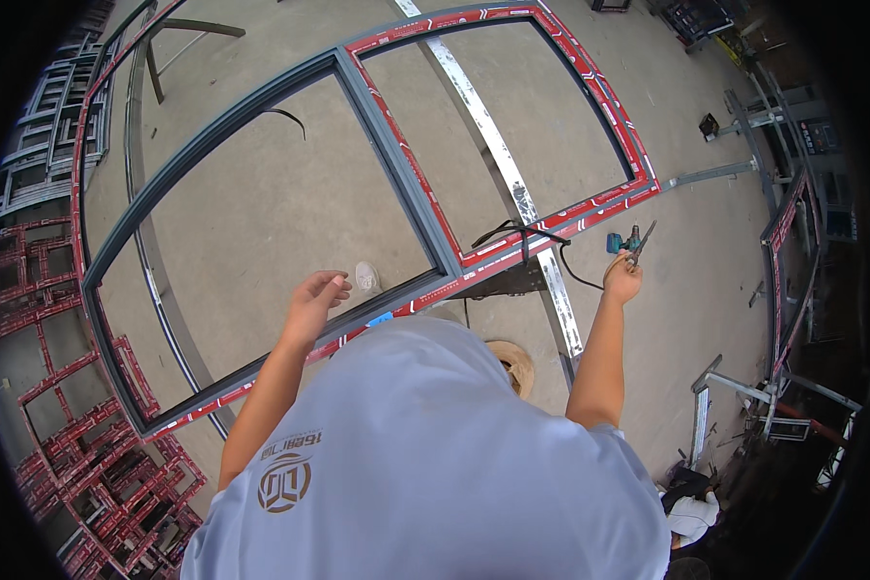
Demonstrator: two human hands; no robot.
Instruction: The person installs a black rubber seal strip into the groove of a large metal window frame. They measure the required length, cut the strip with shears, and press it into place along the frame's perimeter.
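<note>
A large window frame point(391, 155), dark grey with red-and-white protective film, lies across supports in front of me. My right hand point(623, 277), beyond the frame's near right side, is closed on a dark, pointed tool point(645, 244) that looks like scissors. A teal cordless drill point(619, 242) shows just past those fingers; I cannot tell whether it touches them. From a loose bundle on the frame's near rail, a black strip point(572, 268) runs to my right hand. My left hand point(321, 294) hovers over the near rail, fingers curled and pinched; anything in them is hidden.
A pale metal bar point(483, 121) passes beneath the frame. At left stand stacks of red-wrapped frames point(116, 483) and grey frames point(53, 126). More frames point(778, 261) and metal stands lie at right. A person in white point(694, 517) is at lower right.
</note>
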